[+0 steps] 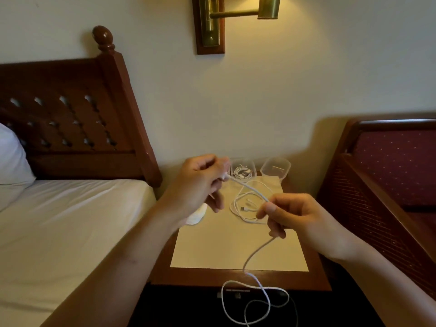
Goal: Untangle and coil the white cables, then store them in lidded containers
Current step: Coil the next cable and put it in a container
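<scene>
Left hand [203, 182] is raised over the tabletop [236, 251], fingers curled in, pinching one end of a white cable [250, 187] close to its plug. Right hand [290, 215] is lifted too, a little lower and nearer to me, pinching the same cable between thumb and forefinger with the other fingers curled beneath. Between the two hands the cable runs nearly straight on a slant. Below the right hand it drops past the front edge of the tabletop and hangs in loose, crossing loops against the dark below. On the tabletop, behind the gap between the hands, a second cable [243, 208] lies in a loose coil with a plug end showing inside it. At the back edge, close to the wall, two clear containers stand side by side. The left container [254, 169] holds a third cable [241, 172], white and coiled; what the right container [284, 172] holds I cannot tell. Something white and rounded [197, 215] lies near the tabletop's left edge, half hidden under the left wrist, and I cannot make out what it is. The tabletop stands between a bed [82, 220] with a white sheet on the left and a wooden seat [389, 166] with dark red upholstery on the right. A brass lamp [266, 7] hangs on the wall above.
</scene>
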